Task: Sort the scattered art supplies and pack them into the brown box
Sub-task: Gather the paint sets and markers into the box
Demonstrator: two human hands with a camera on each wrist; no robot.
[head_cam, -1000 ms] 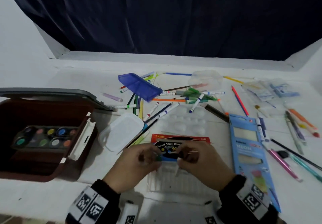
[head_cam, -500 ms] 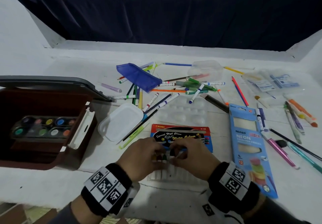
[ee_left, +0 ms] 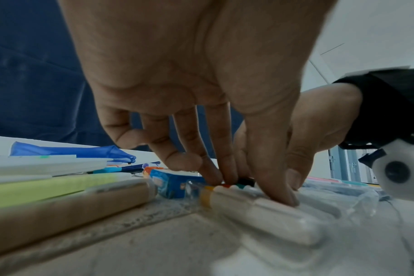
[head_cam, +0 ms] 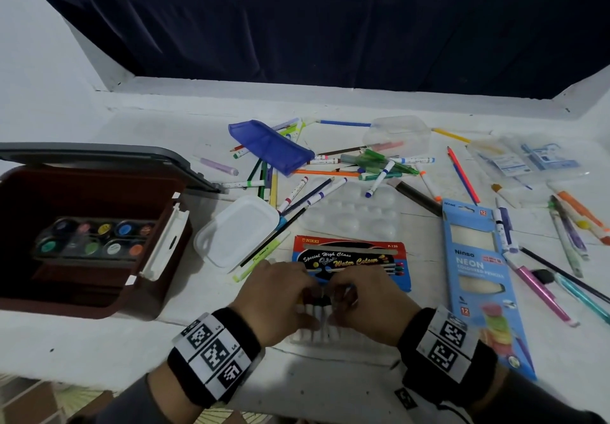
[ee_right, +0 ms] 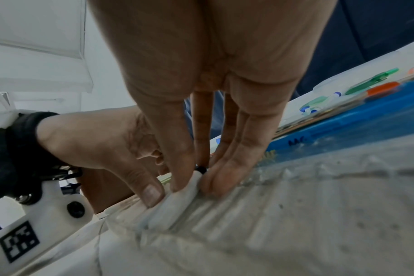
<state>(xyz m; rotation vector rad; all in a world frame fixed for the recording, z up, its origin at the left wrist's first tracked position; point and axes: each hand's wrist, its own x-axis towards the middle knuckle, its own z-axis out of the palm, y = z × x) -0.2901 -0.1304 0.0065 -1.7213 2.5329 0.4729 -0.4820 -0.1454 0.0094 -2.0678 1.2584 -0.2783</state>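
A clear plastic tray point(head_cam: 350, 341) lies at the table's near edge and holds white paint tubes point(head_cam: 317, 321) with coloured caps. My left hand point(head_cam: 307, 295) presses on the tubes: its thumb lies on a tube body point(ee_left: 272, 218) and its fingers touch the caps. My right hand point(head_cam: 343, 295) pinches a white tube with a black cap point(ee_right: 175, 205) between thumb and fingers, low in the tray point(ee_right: 284, 214). The red-and-blue water colour box point(head_cam: 350, 258) lies just beyond the hands. The open brown box point(head_cam: 82, 301) stands at the left with a paint palette point(head_cam: 92, 238) inside.
A blue neon pencil box point(head_cam: 475, 275) lies to the right of my hands. A white lidded container point(head_cam: 237, 232) and a clear mixing palette point(head_cam: 353, 212) lie beyond. A blue pouch point(head_cam: 270, 146), several markers point(head_cam: 330, 172) and pens point(head_cam: 567, 235) are scattered across the far table.
Both hands came down and nearer, from over the water colour box onto the tray. Several capped tubes now show between them. The view has tilted.
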